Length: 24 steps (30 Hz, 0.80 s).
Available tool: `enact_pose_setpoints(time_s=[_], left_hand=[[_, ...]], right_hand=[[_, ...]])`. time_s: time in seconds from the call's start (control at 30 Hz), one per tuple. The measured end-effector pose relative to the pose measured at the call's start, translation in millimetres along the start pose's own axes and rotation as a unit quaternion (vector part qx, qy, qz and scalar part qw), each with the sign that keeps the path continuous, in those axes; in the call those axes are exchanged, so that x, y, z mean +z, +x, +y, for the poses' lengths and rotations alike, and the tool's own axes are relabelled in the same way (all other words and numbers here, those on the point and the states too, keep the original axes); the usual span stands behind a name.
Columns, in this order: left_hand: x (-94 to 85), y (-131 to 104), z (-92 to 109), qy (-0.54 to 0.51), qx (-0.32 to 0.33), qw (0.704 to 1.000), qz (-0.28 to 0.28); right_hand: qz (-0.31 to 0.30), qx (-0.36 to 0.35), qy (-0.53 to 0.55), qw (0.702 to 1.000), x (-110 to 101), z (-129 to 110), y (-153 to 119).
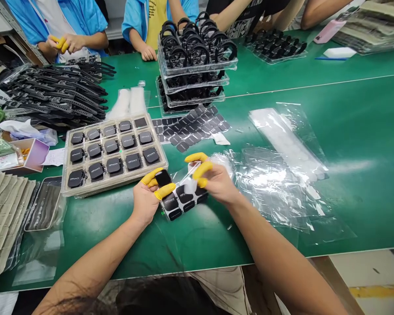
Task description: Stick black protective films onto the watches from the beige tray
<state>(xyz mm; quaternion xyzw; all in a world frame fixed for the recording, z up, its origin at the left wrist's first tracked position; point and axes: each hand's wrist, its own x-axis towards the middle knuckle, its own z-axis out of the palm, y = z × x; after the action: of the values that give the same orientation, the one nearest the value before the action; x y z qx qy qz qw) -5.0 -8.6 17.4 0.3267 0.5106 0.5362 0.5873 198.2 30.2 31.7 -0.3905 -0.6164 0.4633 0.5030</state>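
My left hand (143,201), with yellow finger cots, grips a black watch case (163,176) between thumb and fingers. Its dark glossy face is turned up. My right hand (220,183), also in yellow finger cots, pinches a small, translucent film piece (191,186) just right of the watch case. Below both hands lies a sheet of black stickers (185,194) with white lettering, partly covered by the right fingers. Left of my left hand stands a beige compartment tray (95,189) with several black watch cases (114,165), each labelled; its upper right compartment shows no labelled case.
Stacked clear trays of black-strapped watches (197,57) rise at the back. Loose plastic bags (272,188) spread out on the right. Black straps (59,94) pile up at the left. Sticker sheets (193,127) lie beyond my hands. Across the green table (357,175) sit co-workers.
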Motion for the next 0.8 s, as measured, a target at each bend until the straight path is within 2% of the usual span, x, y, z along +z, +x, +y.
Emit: enact_pose_setpoints(time_s=[0.1, 0.2, 0.3, 0.4, 0.53, 0.8], left_hand=[[-6.1, 3.1, -4.0, 0.129, 0.038, 0.991, -0.029], [-10.7, 4.8, -7.0, 0.241, 0.079, 0.964, -0.083], [-11.7, 4.6, -7.4, 0.271, 0.086, 0.953, -0.109], [-11.1, 4.0, -6.6, 0.292, 0.084, 0.947, -0.104], [-10.7, 3.5, -5.4, 0.316, 0.092, 0.938, -0.106], [-11.9, 4.3, -5.1, 0.331, 0.085, 0.933, -0.116]], right_hand=[[0.023, 0.051, 0.047, 0.997, -7.2, -14.5, -2.0], [0.008, 0.151, 0.039, 0.988, 4.2, -17.3, -7.2], [0.023, 0.248, 0.054, 0.967, 20.8, -9.7, -10.8], [0.034, 0.301, 0.073, 0.950, 27.7, -2.7, -10.9], [0.031, 0.337, 0.101, 0.936, 28.3, -0.4, -10.9], [0.036, 0.342, 0.110, 0.933, 31.2, 0.1, -11.8]])
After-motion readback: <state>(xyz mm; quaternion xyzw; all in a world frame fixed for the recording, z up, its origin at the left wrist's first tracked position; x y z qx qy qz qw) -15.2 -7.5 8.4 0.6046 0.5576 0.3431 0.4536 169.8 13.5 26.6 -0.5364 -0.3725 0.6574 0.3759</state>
